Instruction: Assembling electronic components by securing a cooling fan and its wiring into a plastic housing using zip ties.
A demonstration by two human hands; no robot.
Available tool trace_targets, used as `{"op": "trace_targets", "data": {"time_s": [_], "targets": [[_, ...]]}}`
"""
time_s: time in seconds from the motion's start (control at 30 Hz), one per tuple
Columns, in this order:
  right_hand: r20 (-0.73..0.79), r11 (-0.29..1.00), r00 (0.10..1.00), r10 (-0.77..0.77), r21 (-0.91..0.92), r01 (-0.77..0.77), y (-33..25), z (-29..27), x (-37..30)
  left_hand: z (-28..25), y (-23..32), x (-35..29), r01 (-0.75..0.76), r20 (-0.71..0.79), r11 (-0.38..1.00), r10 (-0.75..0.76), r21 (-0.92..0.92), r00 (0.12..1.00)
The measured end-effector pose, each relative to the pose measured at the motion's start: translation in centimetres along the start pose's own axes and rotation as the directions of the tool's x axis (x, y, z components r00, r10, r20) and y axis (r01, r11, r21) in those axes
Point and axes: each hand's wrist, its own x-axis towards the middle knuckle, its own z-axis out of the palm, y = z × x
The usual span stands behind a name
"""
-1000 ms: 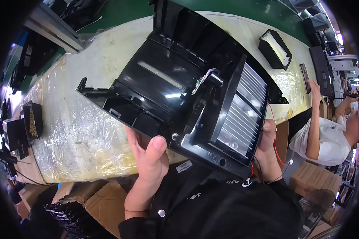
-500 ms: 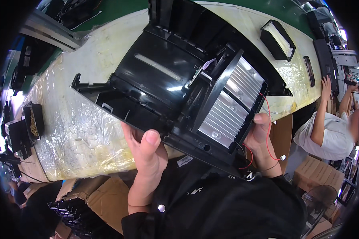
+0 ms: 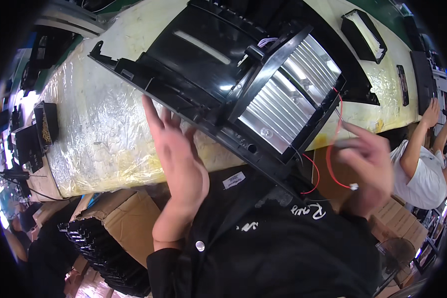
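A large black plastic housing (image 3: 188, 69) lies tilted on the wrapped table. It carries a silver reflector panel (image 3: 303, 89) with ridges and small bulbs. My left hand (image 3: 176, 154) is at the housing's near-left edge, fingers stretched out and touching or just under it; the fingertips are partly hidden. My right hand (image 3: 367, 159) is off the housing, to the right of the panel, blurred, with index finger and thumb apart. Near those fingers a red wire (image 3: 329, 159) hangs down to a small white connector (image 3: 353, 186). Another red wire (image 3: 315, 171) loops from the panel's lower corner.
On the table's far right are an open black box-shaped part (image 3: 365, 37) and a dark flat phone-like object (image 3: 402, 85). Small black bins (image 3: 47, 124) stand at the left edge. Cardboard boxes (image 3: 129, 213) sit below the table; a person in white (image 3: 417, 174) works at right.
My right hand has let go of the housing's right side and moved outward beside the red wire. My left thumb has come off the near edge. The camera view has shifted.
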Motion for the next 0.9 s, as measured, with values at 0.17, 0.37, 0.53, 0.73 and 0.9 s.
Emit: {"op": "trace_targets", "data": {"time_s": [0.17, 0.37, 0.53, 0.73, 0.9], "targets": [[-0.335, 0.854, 0.787, -0.519, -0.245, 0.459, -4.1, -6.8, 7.6, 0.4, -2.1, -4.0, 0.004, 0.305, 0.997, -0.029, 0.083, 0.952], [0.09, 0.967, 0.986, -0.143, 0.224, 0.12, -1.8, -0.5, 17.4, 3.4, -3.7, -2.6, 0.219, -0.01, 0.949, -0.227, -0.226, 0.974], [-0.152, 0.929, 0.952, -0.266, 0.225, 0.295, -6.2, -1.5, 17.6, 8.4, 4.1, 3.5, 0.25, 0.118, 0.953, -0.232, -0.172, 0.966], [0.209, 0.618, 0.872, -0.442, 0.776, 0.128, -15.2, -8.0, 30.9, 16.7, 5.5, 25.0, -0.104, 0.31, 0.978, 0.157, -0.179, 0.938], [0.148, 0.568, 0.89, -0.431, 0.811, 0.14, -14.2, -11.8, 43.2, 21.2, -0.6, 42.5, 0.038, 0.388, 0.962, 0.073, -0.27, 0.919]]}}
